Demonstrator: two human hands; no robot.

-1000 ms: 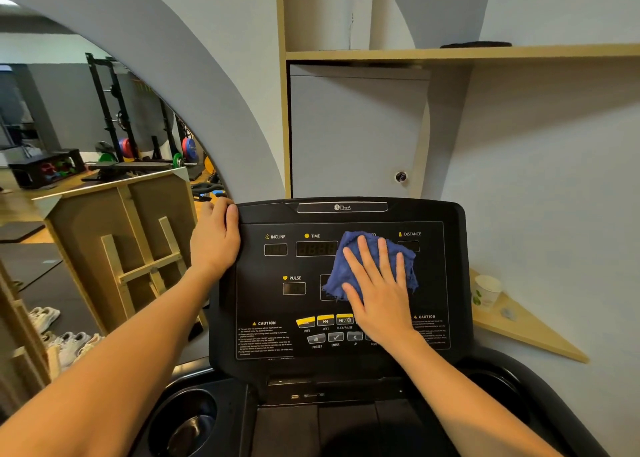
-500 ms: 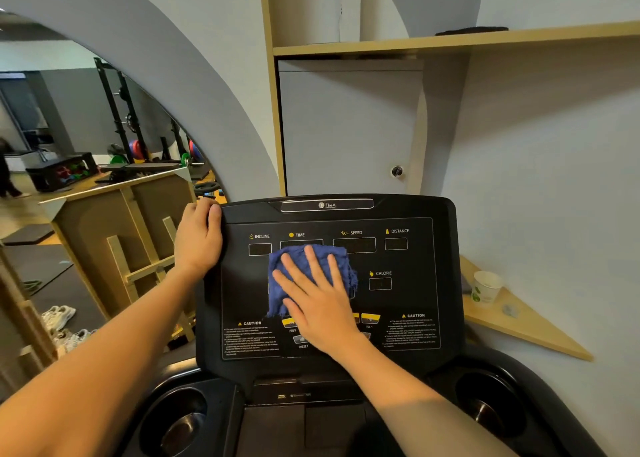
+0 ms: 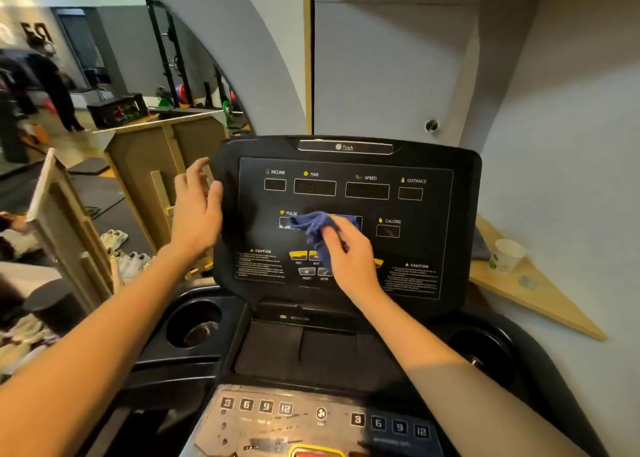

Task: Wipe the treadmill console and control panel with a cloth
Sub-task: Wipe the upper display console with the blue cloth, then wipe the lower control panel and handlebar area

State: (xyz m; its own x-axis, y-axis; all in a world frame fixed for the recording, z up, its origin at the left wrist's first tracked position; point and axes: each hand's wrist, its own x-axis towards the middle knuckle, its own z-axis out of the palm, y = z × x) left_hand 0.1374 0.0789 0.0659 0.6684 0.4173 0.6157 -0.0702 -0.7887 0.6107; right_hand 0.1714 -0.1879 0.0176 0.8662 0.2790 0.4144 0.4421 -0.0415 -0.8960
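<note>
Scene: a black treadmill console [image 3: 464, 193] fills the middle of the frame, with a pale wall behind it and a gym room visible through an arch at upper left.
Right hand: the right hand [image 3: 349, 255] sits at the centre of the frame, its fingers curled round a crumpled dark blue cloth [image 3: 317, 231] and holding it against the console face.
Cloth position: the cloth lies over the display window just right of the PULSE label, hanging down over the yellow buttons below it.
Left hand: the left hand [image 3: 197, 207] is at the console's left edge, left of centre, fingers spread and relaxed, thumb touching the rim, holding nothing.
Control panel: a grey lower control panel [image 3: 311, 418] with numbered keys and a fan symbol runs along the bottom of the frame.
Cup holders: round black cup holders [image 3: 192, 325] sit low on either side of the console.
Right side: a white paper cup [image 3: 505, 254] stands on a triangular wooden corner shelf [image 3: 540, 300] at right of the frame.
</note>
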